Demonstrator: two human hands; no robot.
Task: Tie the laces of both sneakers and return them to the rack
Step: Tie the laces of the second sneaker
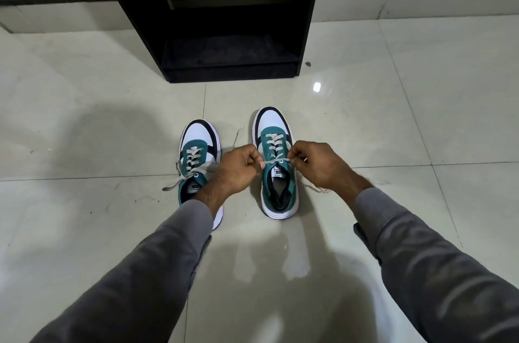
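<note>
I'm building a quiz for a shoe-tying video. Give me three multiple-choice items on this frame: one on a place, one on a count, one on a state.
1. Where do the sneakers stand?
A on the rack
B on the floor before the rack
C on a chair

2. How many sneakers show?
A one
B two
C three

3. What are both hands doing?
A pulling the right sneaker's lace ends
B hanging idle
C lifting the rack

Key:
1 B, both stand on the floor in front of the rack.
2 B, left sneaker and right sneaker.
3 A, left hand and right hand each pinch a lace end.
</note>
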